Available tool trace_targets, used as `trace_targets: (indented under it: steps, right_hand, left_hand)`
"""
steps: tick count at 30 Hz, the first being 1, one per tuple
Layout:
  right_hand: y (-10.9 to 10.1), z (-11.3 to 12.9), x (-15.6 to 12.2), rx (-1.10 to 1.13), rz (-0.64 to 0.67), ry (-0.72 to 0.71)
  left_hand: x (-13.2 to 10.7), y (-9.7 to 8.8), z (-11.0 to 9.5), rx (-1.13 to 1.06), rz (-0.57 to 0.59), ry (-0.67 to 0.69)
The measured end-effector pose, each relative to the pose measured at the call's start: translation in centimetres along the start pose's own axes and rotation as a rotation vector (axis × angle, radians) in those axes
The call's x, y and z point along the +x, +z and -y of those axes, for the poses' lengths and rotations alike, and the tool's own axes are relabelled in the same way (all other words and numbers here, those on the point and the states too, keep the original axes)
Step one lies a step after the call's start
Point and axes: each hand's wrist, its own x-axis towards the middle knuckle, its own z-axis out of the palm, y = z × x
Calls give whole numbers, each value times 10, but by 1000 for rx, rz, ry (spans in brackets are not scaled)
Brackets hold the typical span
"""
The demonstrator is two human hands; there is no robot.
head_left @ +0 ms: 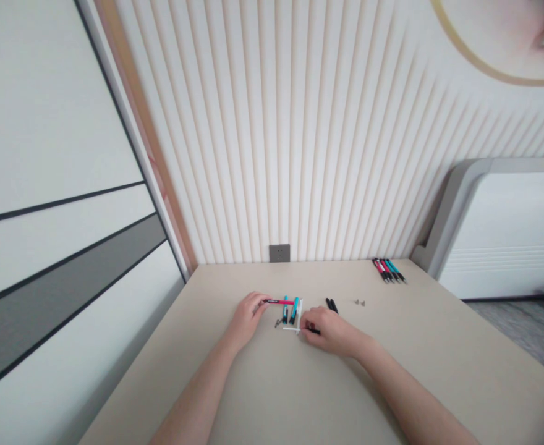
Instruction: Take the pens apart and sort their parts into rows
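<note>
My left hand [250, 316] is closed on a pink pen barrel [282, 301], which points to the right over the table. In my right hand [324, 330], the fingers pinch a thin white refill [291, 329] whose free end points left; a black part [314, 331] also shows at those fingers. Two blue pen barrels [293, 311] lie side by side between the hands. Another white refill [300, 306] rests just right of them. Small dark pieces [278, 322], too small to name, lie left of the barrels.
Two black grips or barrels [332, 305] lie beyond my right hand, with two small grey tips [360, 303] farther right. Several pens [387, 271], pink and blue, lie in a row at the table's [263, 395] back right. A ribbed wall with a socket [279, 253] stands behind.
</note>
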Motion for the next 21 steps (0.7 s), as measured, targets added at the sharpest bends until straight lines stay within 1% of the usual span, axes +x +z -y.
trace_targets:
  steps: [5,8,15,21]
  right_hand:
    - [-16,-18,-3,-73,-153,124]
    - [-21,-25,-4,-123,-199,174]
    - [-20,-26,-5,-123,-199,164]
    - [-18,-24,-5,-131,-179,148]
  left_hand:
    - [1,1,-1,0,-74,-1]
    - [1,2,-1,-1,-86,4]
    - [0,2,-2,-8,-100,9]
    - [0,1,-7,-23,-39,14]
